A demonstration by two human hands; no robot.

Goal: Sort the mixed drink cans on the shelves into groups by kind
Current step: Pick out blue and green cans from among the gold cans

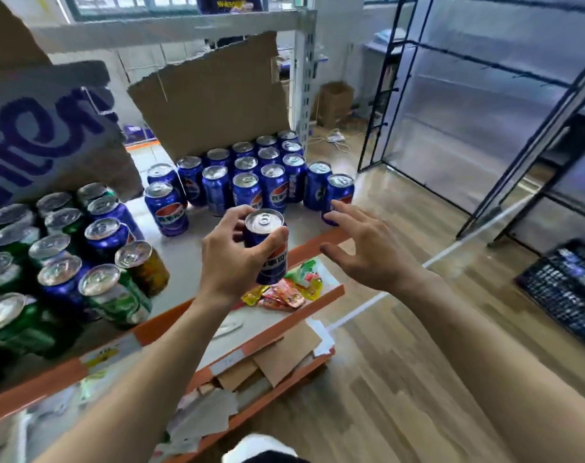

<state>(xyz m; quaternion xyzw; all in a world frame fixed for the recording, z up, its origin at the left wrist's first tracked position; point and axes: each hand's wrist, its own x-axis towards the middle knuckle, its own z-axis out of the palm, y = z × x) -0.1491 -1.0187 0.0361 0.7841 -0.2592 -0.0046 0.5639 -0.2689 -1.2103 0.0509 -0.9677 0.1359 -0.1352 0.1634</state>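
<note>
My left hand grips a blue cola can upright, just above the shelf's front edge. My right hand hovers open to its right, fingers spread, close to the end can of a group of several blue cola cans standing in rows at the shelf's right end. At the left stands a mixed cluster of blue and green cans, with an orange can at its front right corner.
The white shelf board has an orange front rail. Torn cardboard leans behind the blue cans. Snack packets lie on the lower shelf. A dark crate sits on the wooden floor at right, beside black racks.
</note>
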